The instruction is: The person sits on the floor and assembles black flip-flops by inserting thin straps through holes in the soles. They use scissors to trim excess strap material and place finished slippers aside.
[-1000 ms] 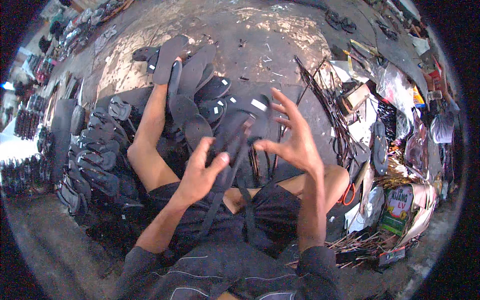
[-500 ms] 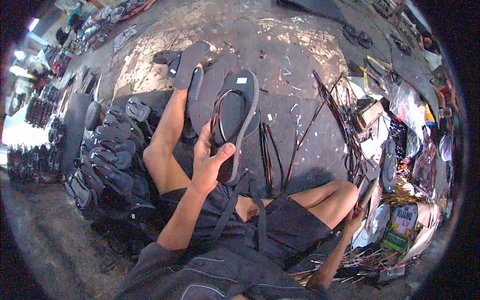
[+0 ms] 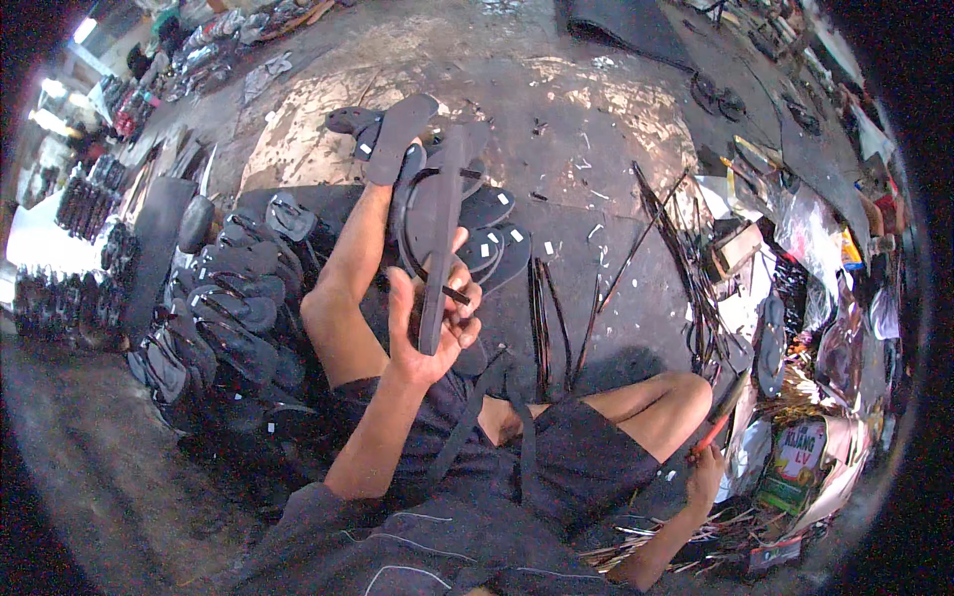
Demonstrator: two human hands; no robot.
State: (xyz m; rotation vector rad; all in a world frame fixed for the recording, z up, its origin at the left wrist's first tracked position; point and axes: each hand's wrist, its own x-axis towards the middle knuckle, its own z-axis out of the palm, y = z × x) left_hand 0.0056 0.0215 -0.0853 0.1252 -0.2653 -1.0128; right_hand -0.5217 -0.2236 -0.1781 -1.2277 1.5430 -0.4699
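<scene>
My left hand (image 3: 434, 328) grips a dark grey flip-flop (image 3: 440, 238) in front of my lap. The sole is turned edge-on, with a black strap end sticking out between the fingers. Below and beyond it lie more dark flip-flops (image 3: 509, 253) with small white labels, partly hidden by the held one. At the lower right, beside my bent knee, my right hand (image 3: 706, 477) is closed around the orange handle of what looks like a knife (image 3: 708, 437). Its long thin blade points up and away.
A heap of flip-flops (image 3: 234, 318) lies left of my leg. Dark thin strips (image 3: 542, 328) rest on the black mat, with a longer bundle (image 3: 681, 253) farther right. Plastic bags (image 3: 803, 223), scraps and a green printed sack (image 3: 792, 467) crowd the right side.
My left hand has turned the flip-flop from showing its flat face to edge-on, its fingers now spread behind it. The orange handle in my right hand has come into clearer view.
</scene>
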